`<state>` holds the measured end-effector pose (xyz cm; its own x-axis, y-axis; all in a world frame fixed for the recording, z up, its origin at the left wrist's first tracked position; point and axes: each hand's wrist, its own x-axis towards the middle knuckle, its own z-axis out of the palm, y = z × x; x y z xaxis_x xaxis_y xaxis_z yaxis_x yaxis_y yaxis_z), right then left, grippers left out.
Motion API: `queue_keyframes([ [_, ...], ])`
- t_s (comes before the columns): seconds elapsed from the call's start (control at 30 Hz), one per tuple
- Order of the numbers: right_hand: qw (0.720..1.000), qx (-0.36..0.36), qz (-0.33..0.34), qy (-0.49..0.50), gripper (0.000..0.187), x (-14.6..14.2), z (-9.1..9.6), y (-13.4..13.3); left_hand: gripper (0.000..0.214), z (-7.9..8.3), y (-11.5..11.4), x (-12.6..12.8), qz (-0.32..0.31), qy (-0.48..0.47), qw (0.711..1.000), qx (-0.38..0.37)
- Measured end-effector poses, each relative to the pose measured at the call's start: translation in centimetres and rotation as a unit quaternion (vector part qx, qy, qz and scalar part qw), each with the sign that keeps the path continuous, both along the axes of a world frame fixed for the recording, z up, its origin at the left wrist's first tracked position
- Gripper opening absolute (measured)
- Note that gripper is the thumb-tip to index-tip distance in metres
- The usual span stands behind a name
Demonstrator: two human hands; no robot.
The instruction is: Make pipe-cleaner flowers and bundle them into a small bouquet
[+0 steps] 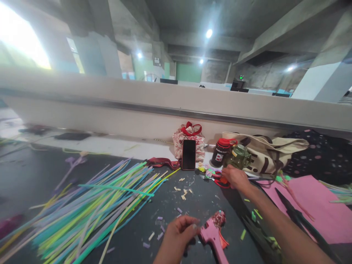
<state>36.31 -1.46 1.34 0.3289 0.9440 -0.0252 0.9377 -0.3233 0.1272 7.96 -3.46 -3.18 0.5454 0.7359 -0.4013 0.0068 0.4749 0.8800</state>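
Observation:
My left hand (180,234) is low in the middle, thumb and fingers pressed together; whatever they may hold is too small to make out. Just right of it lies a pink glue gun (213,234) with a reddish, glittery nozzle end. My right hand (236,179) reaches forward to the back of the table, its fingers curled down by red-handled scissors (220,182) and a cluster of small pastel flowers (210,173). Its fingertips are partly hidden, so what they grip does not show. Short cream pieces (184,194) and purple pieces (161,229) are scattered between the hands.
Many coloured stems (104,209) cover the left side. A phone (189,154) leans upright on a patterned bag (178,141). Behind my right hand stand a dark bottle (220,154) and a green bottle (239,156). Pink paper (310,194) and dark pliers (260,234) lie right.

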Motion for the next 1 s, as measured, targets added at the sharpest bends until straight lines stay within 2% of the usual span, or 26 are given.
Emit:
queue_keyframes([
  [0.27,0.999,0.046,0.016,0.013,0.022,0.0,-0.8,0.3,0.036,-0.8,-0.2,0.2,-0.029,-0.006,0.999,0.018],
  [0.47,0.998,0.053,0.034,-0.015,0.022,0.3,0.4,-0.8,0.039,-0.8,-0.3,0.3,-0.035,-0.014,0.999,0.015],
  [0.6,0.998,0.031,0.03,-0.045,0.019,0.5,1.1,-1.1,0.039,-0.2,-0.3,0.2,-0.038,0.009,0.999,0.022],
  [0.83,0.999,-0.03,0.011,-0.042,0.023,0.9,0.0,-0.2,0.044,0.2,-0.4,0.1,-0.037,0.018,0.999,0.032],
  [1.0,0.998,-0.053,0.015,-0.028,0.024,1.8,0.2,-0.6,0.041,0.3,-0.6,-0.1,-0.039,0.019,0.999,0.025],
])
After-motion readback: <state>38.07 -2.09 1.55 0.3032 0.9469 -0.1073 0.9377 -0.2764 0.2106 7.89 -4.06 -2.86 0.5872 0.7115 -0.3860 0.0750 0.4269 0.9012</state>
